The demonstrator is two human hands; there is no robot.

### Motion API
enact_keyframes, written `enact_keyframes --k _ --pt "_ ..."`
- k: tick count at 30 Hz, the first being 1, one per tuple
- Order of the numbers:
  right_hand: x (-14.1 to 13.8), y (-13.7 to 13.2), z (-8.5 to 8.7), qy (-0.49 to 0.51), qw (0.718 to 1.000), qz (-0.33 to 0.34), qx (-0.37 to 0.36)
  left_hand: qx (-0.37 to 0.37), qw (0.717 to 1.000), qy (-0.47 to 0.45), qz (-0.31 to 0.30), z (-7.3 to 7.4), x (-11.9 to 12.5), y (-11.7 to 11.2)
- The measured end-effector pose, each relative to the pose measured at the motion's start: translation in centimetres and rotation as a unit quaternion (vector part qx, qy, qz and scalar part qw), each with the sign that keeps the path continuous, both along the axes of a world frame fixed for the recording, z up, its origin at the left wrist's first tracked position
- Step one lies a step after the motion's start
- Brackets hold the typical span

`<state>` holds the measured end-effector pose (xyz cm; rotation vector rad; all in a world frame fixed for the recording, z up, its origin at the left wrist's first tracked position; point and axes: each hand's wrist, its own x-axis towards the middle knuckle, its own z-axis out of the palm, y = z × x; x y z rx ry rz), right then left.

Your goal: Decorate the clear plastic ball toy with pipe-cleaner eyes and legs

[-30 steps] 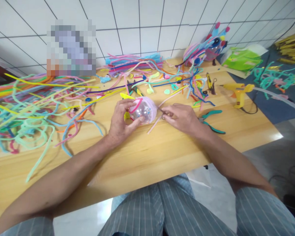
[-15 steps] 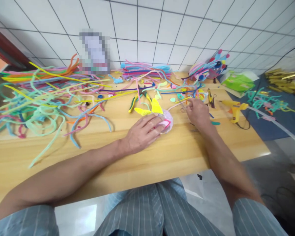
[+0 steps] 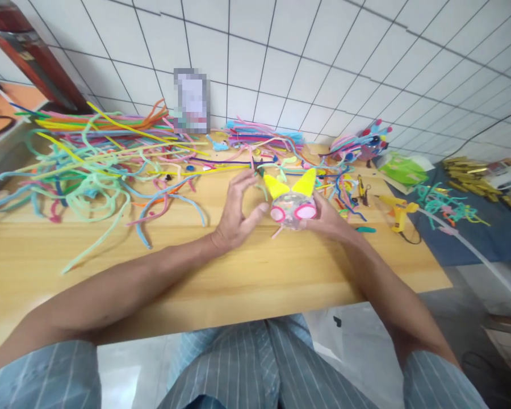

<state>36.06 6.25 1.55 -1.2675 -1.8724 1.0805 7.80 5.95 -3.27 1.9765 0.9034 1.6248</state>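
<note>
Clear ball with yellow ears is over the counter, ears toward the wall; right hand grips its right side, left hand spread, empty, just off its left, thumb nearest

A grey-blue shirt with thin pale stripes has short sleeves in matching cloth.

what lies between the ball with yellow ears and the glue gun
In the head view, the right hand comes first, holding the ball; then, toward the glue gun, a blue pipe cleaner and a teal handle lie on the table.
</note>
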Motion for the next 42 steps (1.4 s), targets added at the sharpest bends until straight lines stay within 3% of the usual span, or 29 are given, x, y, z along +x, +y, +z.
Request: enact_keyframes --k 2,5,8,12,18,26,35,39,42 --pt "-0.2 0.5 0.3 0.041 0.999 0.0 -0.003 -0.114 0.989 -0.086 -0.02 -0.1 -0.1 1.1" --pt "-1.8 1.0 0.5 0.066 0.997 0.04 -0.012 -0.235 0.948 -0.186 -0.102 0.3 0.0 2.2" --pt "-3.8 1.5 0.0 0.079 0.994 0.071 -0.016 -0.302 0.912 -0.23 -0.156 0.9 0.2 2.4" --pt "-5.1 1.8 -1.8 0.119 0.991 0.065 -0.012 -0.343 0.889 -0.265 -0.15 1.1 0.4 2.1" --pt "-4.8 1.4 -4.4 0.139 0.989 0.044 0.009 -0.355 0.892 -0.264 -0.096 1.0 0.5 1.9" --pt "-4.4 0.7 -3.3 0.101 0.994 0.032 0.03 -0.32 0.914 -0.249 -0.028 1.5 0.4 1.8" --pt "-4.6 0.9 -4.9 0.054 0.996 -0.007 0.066 -0.308 0.929 -0.197 -0.059 2.0 0.5 1.8" --pt "-4.6 1.5 -5.3 0.07 0.996 -0.014 0.06 -0.244 0.95 -0.191 -0.023 1.4 0.0 2.3" --pt "-4.6 1.8 -5.4 0.075 0.996 -0.022 0.047 -0.175 0.956 -0.232 0.033 3.3 -0.4 2.2"
